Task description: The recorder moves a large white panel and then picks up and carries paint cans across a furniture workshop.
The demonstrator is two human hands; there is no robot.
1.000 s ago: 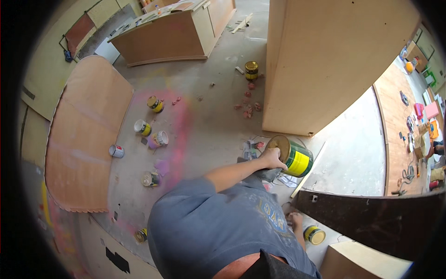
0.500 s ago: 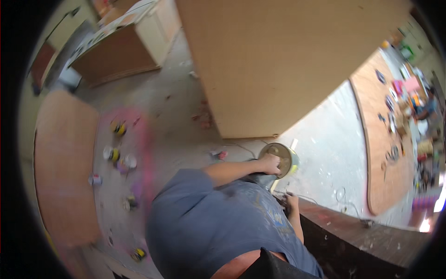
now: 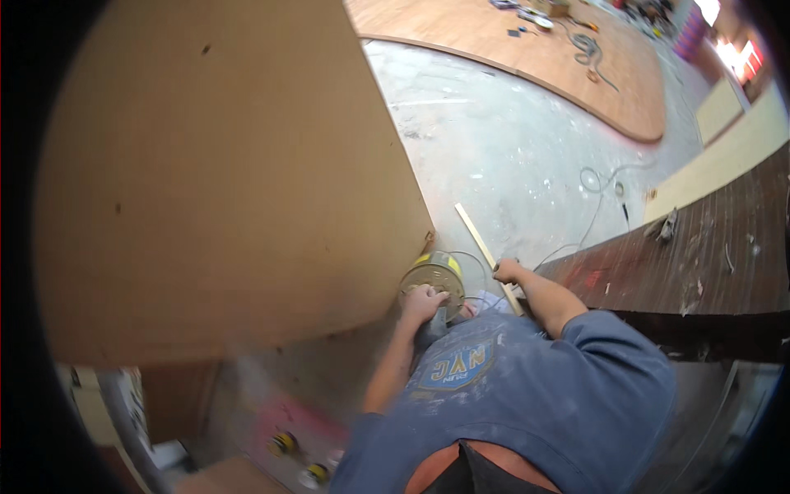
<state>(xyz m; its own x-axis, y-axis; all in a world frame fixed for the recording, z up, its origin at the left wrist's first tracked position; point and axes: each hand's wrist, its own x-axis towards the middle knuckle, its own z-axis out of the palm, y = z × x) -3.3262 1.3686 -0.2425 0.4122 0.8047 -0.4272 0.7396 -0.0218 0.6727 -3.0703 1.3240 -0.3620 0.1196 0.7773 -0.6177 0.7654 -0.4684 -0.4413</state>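
A round metal can [image 3: 453, 284] with a yellow band round its side stands close to my body. My left hand [image 3: 423, 303] is at its top, fingers bent and drawn together; whatever they grip, if anything, is too small to make out. To the right, my right hand [image 3: 508, 272] is closed around something mostly hidden by the fingers, with a dark bit showing at its edge. A thin pale wooden strip [image 3: 475, 229] passes just beside that hand.
A large upright wooden panel [image 3: 222, 165] fills the left, its corner close to the can. On the right is a dark wood-grain piece [image 3: 683, 272]. A thin hose [image 3: 588, 222] loops over the floor. Beyond lies a wooden board [image 3: 527, 62] with tools; yellow-and-black cans [image 3: 282, 445] stand lower left.
My view has turned to the right, so the panel now spans the left side. My left hand stays at the can's top. My right hand now shows closed near the wooden strip.
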